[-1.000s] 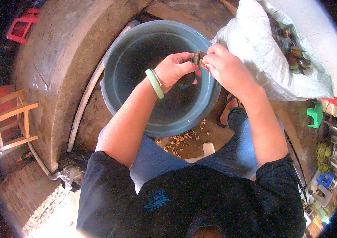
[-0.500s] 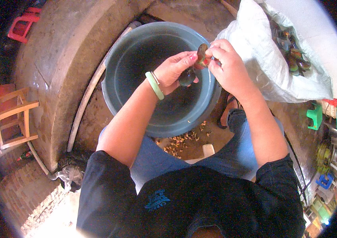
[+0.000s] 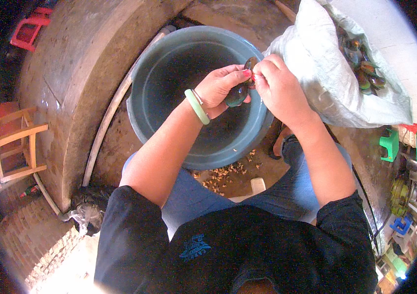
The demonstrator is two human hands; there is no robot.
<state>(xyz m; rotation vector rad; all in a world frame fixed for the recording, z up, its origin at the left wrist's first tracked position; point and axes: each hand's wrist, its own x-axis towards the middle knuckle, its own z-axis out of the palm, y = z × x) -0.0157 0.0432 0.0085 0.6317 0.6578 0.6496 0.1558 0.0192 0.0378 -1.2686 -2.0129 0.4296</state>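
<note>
Above the tub, my left hand (image 3: 221, 87) is closed round a dark green mussel (image 3: 236, 96) whose shell bulges below the thumb. A brownish shell (image 3: 250, 63) sticks up between my two hands; whether it belongs to the same mussel I cannot tell. My right hand (image 3: 279, 83) is closed in a pinch at the shells' right side, and its fingertips hide what they grip. Under both hands stands a large round grey-blue tub (image 3: 144, 115), dark inside.
To the right leans a white woven sack (image 3: 311, 63), its mouth showing several mussels (image 3: 365, 73). Small yellowish scraps (image 3: 223, 177) lie on the floor by the tub. A concrete ledge (image 3: 91, 63) and pale pipe (image 3: 103, 127) run along the left, past a wooden stool (image 3: 19, 147). A green stool (image 3: 390, 145) stands right.
My right hand has shifted slightly left and down, its fingertips drawn closer to my left thumb. My left hand has moved a little right with the mussel.
</note>
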